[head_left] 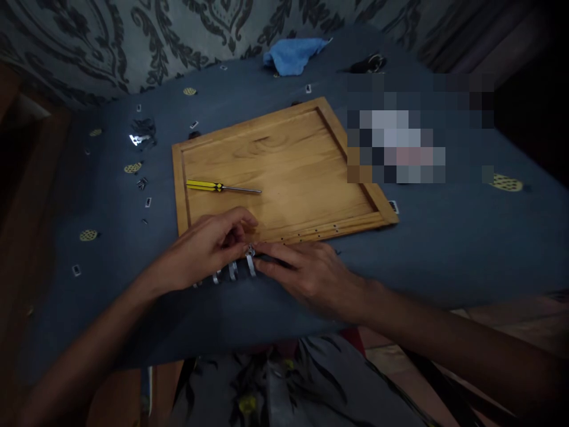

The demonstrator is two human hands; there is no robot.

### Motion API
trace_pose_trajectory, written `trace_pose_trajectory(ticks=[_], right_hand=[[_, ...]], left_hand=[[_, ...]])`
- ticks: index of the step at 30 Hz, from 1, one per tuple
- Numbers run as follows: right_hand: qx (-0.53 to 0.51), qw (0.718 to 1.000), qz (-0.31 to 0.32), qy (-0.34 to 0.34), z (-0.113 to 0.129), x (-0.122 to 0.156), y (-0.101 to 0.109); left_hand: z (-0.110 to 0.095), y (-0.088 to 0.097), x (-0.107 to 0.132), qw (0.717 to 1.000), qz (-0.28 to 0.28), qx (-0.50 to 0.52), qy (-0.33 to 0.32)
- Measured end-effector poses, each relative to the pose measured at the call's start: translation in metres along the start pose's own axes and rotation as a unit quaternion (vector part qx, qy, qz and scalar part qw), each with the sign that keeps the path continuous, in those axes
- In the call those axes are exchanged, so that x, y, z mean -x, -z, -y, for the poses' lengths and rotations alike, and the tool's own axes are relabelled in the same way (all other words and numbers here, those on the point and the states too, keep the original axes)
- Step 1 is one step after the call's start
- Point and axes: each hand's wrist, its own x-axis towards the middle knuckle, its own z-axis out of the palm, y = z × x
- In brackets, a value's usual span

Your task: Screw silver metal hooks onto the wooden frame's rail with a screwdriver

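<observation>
A framed wooden board lies on the blue cloth, with small dark holes along its near edge. Several curved silver metal hooks stick out from that edge toward me. My left hand is bent over the edge, thumb and fingers curled at the top of the rightmost hook; anything tiny between them is hidden. From the other side, my right hand has its index finger and thumb against the same hook. A yellow and black screwdriver rests on the board, its shaft pointing right.
On the cloth at left lie a pile of metal pieces and small screws. A blue rag and a dark object with a ring sit at the back. A pixelated patch covers the area right of the board.
</observation>
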Motion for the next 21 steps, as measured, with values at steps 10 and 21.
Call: trace_pose_trajectory(ticks=[10, 21], right_hand=[[-0.016, 1.0, -0.006, 0.0, -0.001, 0.002, -0.004], [0.004, 0.999, -0.036, -0.002, 0.001, -0.001, -0.002]], left_hand=[[-0.002, 0.001, -0.006, 1.0, 0.023, -0.004, -0.001], [0.01, 0.03, 0.016, 0.986, -0.134, -0.096, 0.007]])
